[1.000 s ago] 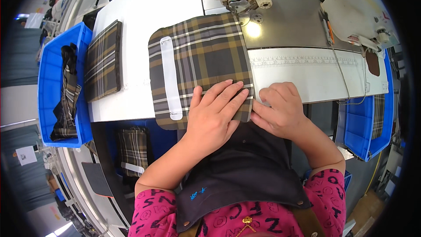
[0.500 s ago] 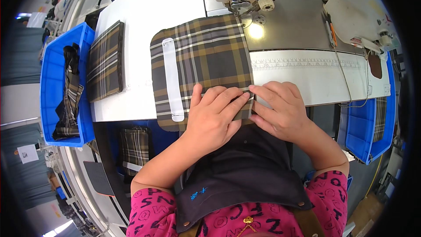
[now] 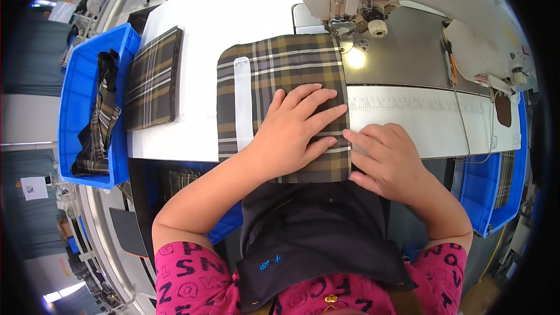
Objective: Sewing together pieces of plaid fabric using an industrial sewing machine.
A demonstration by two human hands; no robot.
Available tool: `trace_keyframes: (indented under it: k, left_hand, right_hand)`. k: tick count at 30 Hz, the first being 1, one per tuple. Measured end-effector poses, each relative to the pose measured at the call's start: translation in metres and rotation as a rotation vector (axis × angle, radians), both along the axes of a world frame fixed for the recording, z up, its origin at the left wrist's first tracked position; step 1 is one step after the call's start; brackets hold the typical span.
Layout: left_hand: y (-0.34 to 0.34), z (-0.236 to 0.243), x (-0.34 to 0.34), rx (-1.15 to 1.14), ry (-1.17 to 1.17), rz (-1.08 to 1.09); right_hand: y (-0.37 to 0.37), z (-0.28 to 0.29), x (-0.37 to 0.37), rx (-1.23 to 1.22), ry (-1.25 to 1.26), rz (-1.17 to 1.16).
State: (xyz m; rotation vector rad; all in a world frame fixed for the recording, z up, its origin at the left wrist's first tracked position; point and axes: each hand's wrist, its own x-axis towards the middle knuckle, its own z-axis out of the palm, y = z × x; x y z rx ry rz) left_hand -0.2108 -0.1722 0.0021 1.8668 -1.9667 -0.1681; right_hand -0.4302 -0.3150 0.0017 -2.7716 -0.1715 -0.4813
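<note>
A brown, black and white plaid fabric piece [image 3: 280, 64] lies on the white table, its far right corner under the presser foot area of a sewing machine [image 3: 341, 23]. A white strip [image 3: 242, 102] runs down its left side. My left hand [image 3: 294, 125] rests flat on the piece with fingers spread, covering the strip's near end. At the right edge of the fabric is my right hand [image 3: 388, 154], its fingers apart and fingertips touching that edge. Whether the needle is in the cloth cannot be made out.
A stack of plaid pieces [image 3: 153, 81] lies at the left, beside a blue bin [image 3: 70, 111] of plaid scraps. Orange-handled snips [image 3: 450, 64] lie near the machine. A printed ruler [image 3: 408, 102] crosses the table. Another blue bin [image 3: 475, 198] hangs at right.
The whole view has shifted slightly. My left hand has slid farther up the fabric, toward the machine, and its fingers have spread. My right hand stays at the fabric's right edge.
</note>
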Motion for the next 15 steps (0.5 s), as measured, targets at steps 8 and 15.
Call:
trace_keyframes:
  k: [8, 15]
  left_hand:
    - [-0.005, 0.000, 0.016, -0.002, 0.034, -0.038]
    - [-0.019, -0.003, 0.033, -0.031, 0.051, -0.039]
  right_hand:
    - [-0.004, 0.005, 0.009, -0.015, 0.001, 0.000]
    - [-0.012, 0.009, 0.023, -0.028, 0.004, -0.028]
